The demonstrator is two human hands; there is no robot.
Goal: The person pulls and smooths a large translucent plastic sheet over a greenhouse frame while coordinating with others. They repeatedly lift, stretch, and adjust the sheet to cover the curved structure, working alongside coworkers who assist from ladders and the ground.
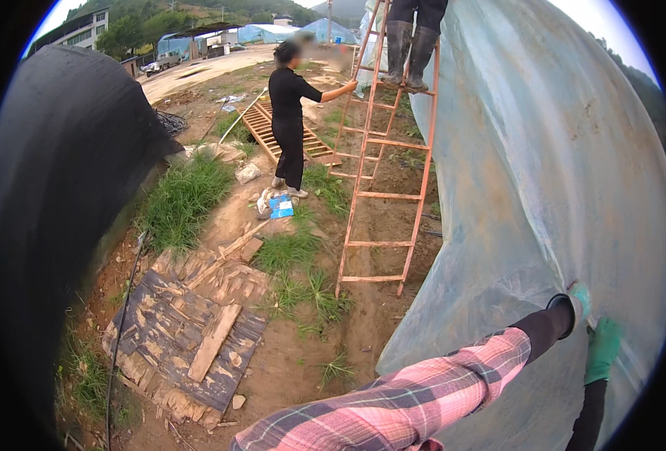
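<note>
A large translucent plastic sheet hangs down the right side in long folds. My left hand, in a green glove, reaches across from a pink plaid sleeve with a dark cuff. It is closed on the sheet, and creases run together at its fingers. Just below and to the right, my right hand wears a green glove with a dark sleeve. Its fingers look closed against the same sheet, though they are partly hidden.
A reddish ladder stands beside the sheet, with a person's boots on its upper part. A person in black steadies it with one hand. Left lie a wooden frame, a dark weathered board and a black-covered mound.
</note>
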